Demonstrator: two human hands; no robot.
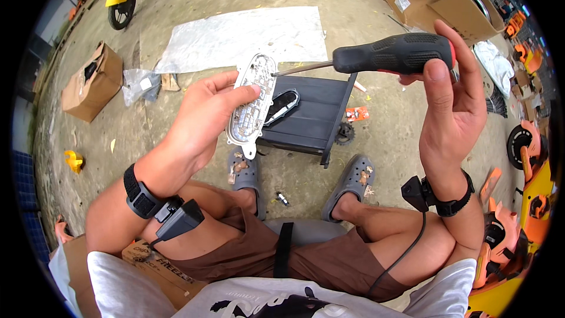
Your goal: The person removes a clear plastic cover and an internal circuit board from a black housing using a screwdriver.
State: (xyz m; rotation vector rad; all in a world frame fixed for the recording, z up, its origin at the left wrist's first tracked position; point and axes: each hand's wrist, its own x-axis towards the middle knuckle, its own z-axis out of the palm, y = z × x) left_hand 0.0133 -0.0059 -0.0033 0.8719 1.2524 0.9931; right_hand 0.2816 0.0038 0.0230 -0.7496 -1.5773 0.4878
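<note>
My left hand (206, 112) grips a long oval metal housing (254, 109) by its left edge, the thumb lying over its face. The housing is silvery and stands nearly upright, with small lugs along its rim and dirt or residue inside. In my right hand (450, 91) is a screwdriver (391, 54) with a thick black and red handle, held level by thumb and fingers. Its tip meets the housing near the upper right edge. Behind and below, a black oval part with a pale edge (282, 107) lies on a low black stool or crate (315, 118).
A white sheet (241, 38) covers the floor ahead. Cardboard boxes stand at left (94, 82) and far right (435, 0). A dark toothed ring (345, 133) and an orange packet (357, 113) lie beside the stool. Orange and yellow scooter parts (524, 147) line the right side.
</note>
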